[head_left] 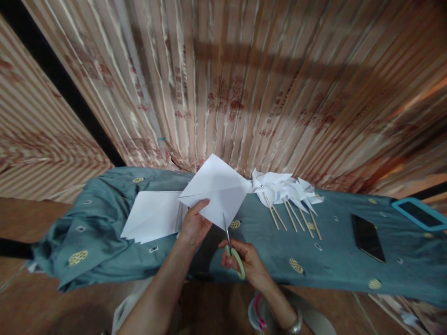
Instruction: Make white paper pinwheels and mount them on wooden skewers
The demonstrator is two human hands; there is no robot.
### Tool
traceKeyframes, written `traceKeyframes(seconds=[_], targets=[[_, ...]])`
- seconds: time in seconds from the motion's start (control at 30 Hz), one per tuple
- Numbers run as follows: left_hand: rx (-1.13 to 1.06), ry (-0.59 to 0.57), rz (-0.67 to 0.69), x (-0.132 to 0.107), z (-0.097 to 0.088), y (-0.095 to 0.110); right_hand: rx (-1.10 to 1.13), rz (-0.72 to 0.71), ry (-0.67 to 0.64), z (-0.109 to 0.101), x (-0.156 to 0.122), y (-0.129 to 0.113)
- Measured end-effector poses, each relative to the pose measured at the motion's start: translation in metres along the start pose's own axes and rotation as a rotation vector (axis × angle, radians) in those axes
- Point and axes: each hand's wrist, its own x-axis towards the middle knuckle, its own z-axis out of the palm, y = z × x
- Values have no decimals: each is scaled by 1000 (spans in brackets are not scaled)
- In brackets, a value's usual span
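A square sheet of white paper (218,181) is held up, turned so that one corner points down toward me. My left hand (195,225) pinches its lower left edge, thumb on top. Fold lines run across the sheet, and a slit shows near its left corner. In my right hand (246,260) is a pair of scissors (235,260) with light green handles. Their blades reach up to the paper's bottom corner, one blade lying over the sheet. Left of the held sheet lies a stack of white paper (153,216), partly hidden behind my left hand.
Several white paper pinwheels (279,186) on wooden sticks lie to the right. Farther right are a black phone (368,237) and a blue-framed tablet (421,214). A green cloth with pineapple prints (331,260) covers the narrow table; a striped curtain (223,93) hangs behind it.
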Motion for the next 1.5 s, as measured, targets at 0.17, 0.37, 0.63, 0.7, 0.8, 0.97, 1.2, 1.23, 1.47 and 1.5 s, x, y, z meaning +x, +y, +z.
traceKeyframes(seconds=[0.17,0.37,0.63,0.7,0.8,0.97,1.2,1.23,1.47,1.5], targets=[[10,3,11,3,-2,1,1,17,-1,2,0,-2],[18,28,12,2,-2,3,18,34,11,5,0,-1],[15,41,16,3,-1,3,35,44,28,5,0,2],[10,46,20,3,0,3,42,56,37,6,1,1],[2,54,24,2,1,3,58,72,51,7,1,1],[3,50,26,4,-1,3,99,126,81,9,2,-2],[8,55,27,5,-1,3,134,165,114,12,4,-7],[4,62,30,5,0,3,137,166,120,12,4,-7],[-19,75,23,4,2,3,144,194,136,13,3,-7],[-19,73,24,4,1,3,144,194,133,13,3,-7]])
